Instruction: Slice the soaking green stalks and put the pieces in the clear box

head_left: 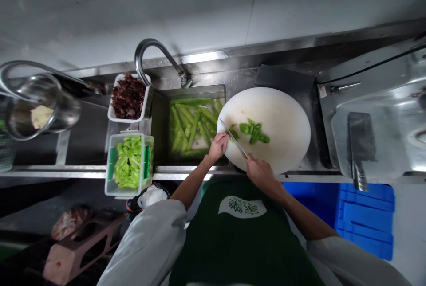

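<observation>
My right hand (261, 170) is wrapped round the handle of a knife (237, 143), whose blade slants up and left over the left part of a round white cutting board (286, 122). Close against the blade, my left hand (218, 145) has its fingers bent over a green vegetable (232, 139) at the board's left rim; most of that piece is hidden by the fingers and blade. Green cut slices (254, 131) lie loose on the board, right of the knife. Long green stalks (195, 122) soak in water in the sink basin (159, 144) left of the board.
A clear tub of cut green pieces (129, 162) and a white basket of dark reddish-brown food (129, 97) stand left of the basin. A faucet (159, 46) arches behind. A cleaver (359, 148) lies at right. A blue crate (364, 219) sits below, a metal pot (40, 108) far left.
</observation>
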### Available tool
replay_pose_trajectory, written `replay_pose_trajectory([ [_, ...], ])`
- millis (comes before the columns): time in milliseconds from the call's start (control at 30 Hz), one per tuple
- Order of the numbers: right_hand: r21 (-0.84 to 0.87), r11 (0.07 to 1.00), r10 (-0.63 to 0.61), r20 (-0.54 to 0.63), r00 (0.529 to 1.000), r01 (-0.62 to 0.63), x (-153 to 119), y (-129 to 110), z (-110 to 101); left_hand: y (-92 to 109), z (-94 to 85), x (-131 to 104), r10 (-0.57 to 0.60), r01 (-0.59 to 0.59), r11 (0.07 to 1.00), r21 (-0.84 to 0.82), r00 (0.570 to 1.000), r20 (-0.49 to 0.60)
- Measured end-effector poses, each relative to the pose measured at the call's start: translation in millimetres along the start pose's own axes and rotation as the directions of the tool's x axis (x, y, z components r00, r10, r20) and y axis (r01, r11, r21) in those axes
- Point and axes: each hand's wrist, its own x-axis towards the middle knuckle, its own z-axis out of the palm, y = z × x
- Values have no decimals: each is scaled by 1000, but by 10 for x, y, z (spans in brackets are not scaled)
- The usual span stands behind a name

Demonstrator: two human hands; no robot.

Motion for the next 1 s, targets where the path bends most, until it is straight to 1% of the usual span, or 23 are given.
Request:
replay_pose_trajectory([
  [133,13,1000,4,10,1000,-4,51,2,24,-7,-21,11,14,-14,1000,-10,1000,11],
  [233,11,1000,2,-6,1000,-1,14,25,31,-13,-37,17,2,-1,1000,-8,999,44],
  [333,9,1000,4,11,1000,-4,-4,39,49,-16,-42,17,11,-10,1000,-16,999,40],
  [400,16,1000,2,32,999,-3,34,31,60,-19,-46,15,24,-23,999,-23,999,37],
  [467,28,1000,4,41,999,-5,81,22,60,-22,-55,14,29,-27,999,-21,998,56],
  [567,27,1000,4,29,1000,-4,84,43,42,-24,-74,20,38,-38,999,-5,996,82],
  [733,-10,1000,-23,15,1000,23,-27,111,41,-11,-86,41,76,-76,997,5,995,66],
  [867,3,1000,-28,21,999,28,25,77,34,10,-75,36,76,-77,997,11,995,59],
  [967,21,999,-30,-1,1000,30,39,91,-1,87,-126,60,106,-105,994,-5,994,30],
  [1000,20,999,-27,-10,1000,27,16,116,-10,136,-167,94,106,-106,994,-14,994,-2],
])
